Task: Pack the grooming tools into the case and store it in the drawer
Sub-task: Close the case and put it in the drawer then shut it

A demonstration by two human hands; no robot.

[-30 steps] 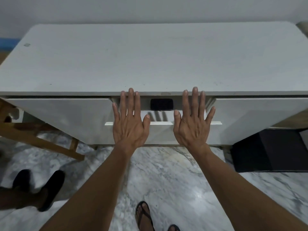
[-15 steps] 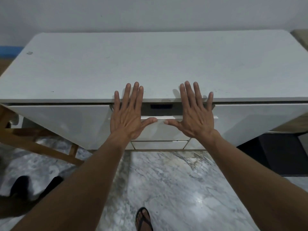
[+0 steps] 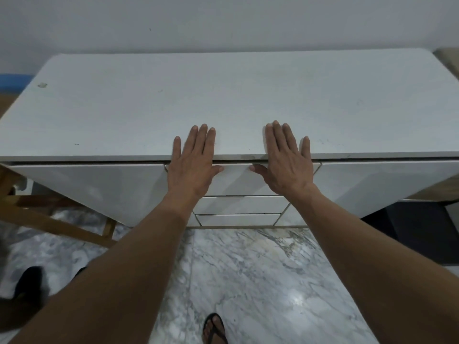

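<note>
- Left hand [image 3: 192,167] and right hand [image 3: 288,167]: both flat, fingers spread, palms against the top drawer [image 3: 236,178] front, holding nothing.
- Fingertips of both hands overlap the front edge of the white desk [image 3: 223,100] top.
- Top drawer sits flush with the neighbouring fronts, shut; two lower drawers [image 3: 239,212] beneath, also shut.
- Case and grooming tools not visible.
- Marble floor [image 3: 260,274] below; sandalled foot [image 3: 214,328] at bottom edge.
</note>
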